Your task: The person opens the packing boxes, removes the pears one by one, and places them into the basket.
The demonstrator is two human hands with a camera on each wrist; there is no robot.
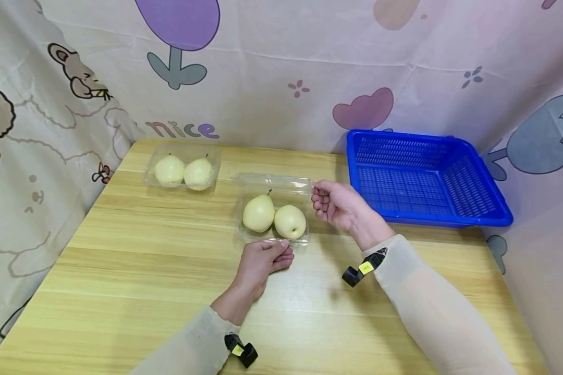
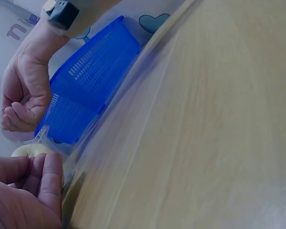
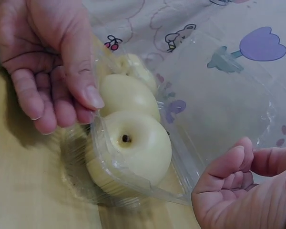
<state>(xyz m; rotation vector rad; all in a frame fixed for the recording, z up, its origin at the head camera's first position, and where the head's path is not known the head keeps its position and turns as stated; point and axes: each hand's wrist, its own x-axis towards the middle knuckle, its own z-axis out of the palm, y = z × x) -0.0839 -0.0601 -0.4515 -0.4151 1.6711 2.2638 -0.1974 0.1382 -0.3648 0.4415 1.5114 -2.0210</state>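
Two pale yellow pears, a left one (image 1: 258,213) and a right one (image 1: 290,222), sit in a clear plastic clamshell box (image 1: 302,241) on the table. Its hinged lid (image 1: 274,180) stands raised at the back. My left hand (image 1: 261,263) pinches the box's front rim between thumb and fingers, as the right wrist view also shows. At the lid's right edge is my right hand (image 1: 339,205), its thumb and forefinger pinching the clear plastic. In the right wrist view, the nearer pear (image 3: 143,157) shows a dark hollow at its end.
A second clear box (image 1: 150,179) with two pears stands at the back left of the wooden table (image 1: 145,291). A blue perforated basket (image 1: 431,216) stands at the back right. Printed cloth (image 1: 272,104) hangs behind the table.
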